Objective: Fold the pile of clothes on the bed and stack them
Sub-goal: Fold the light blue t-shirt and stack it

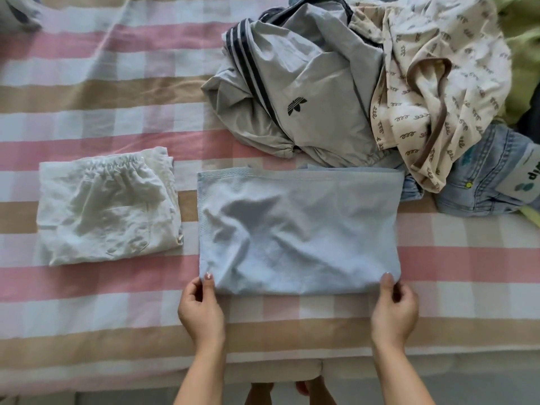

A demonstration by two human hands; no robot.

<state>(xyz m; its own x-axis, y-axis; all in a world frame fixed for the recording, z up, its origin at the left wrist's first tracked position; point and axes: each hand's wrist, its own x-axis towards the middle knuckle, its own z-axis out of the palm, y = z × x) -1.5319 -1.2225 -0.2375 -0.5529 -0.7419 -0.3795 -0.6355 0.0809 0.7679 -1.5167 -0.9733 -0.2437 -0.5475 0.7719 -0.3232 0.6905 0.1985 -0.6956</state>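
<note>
A light blue garment (298, 229) lies flat on the bed as a folded rectangle. My left hand (200, 305) pinches its near left corner and my right hand (394, 305) pinches its near right corner. To its left sits a folded white garment (108, 206) with an elastic waistband. Behind it, at the back right, lies the unfolded pile: a grey jacket with dark stripes (292, 83), a cream patterned garment (432, 92), and blue jeans (482, 176).
The bed is covered by a pink, tan and white checked sheet (87, 97). Its near edge runs just below my wrists. A green cloth (523, 54) lies at the far right behind the pile.
</note>
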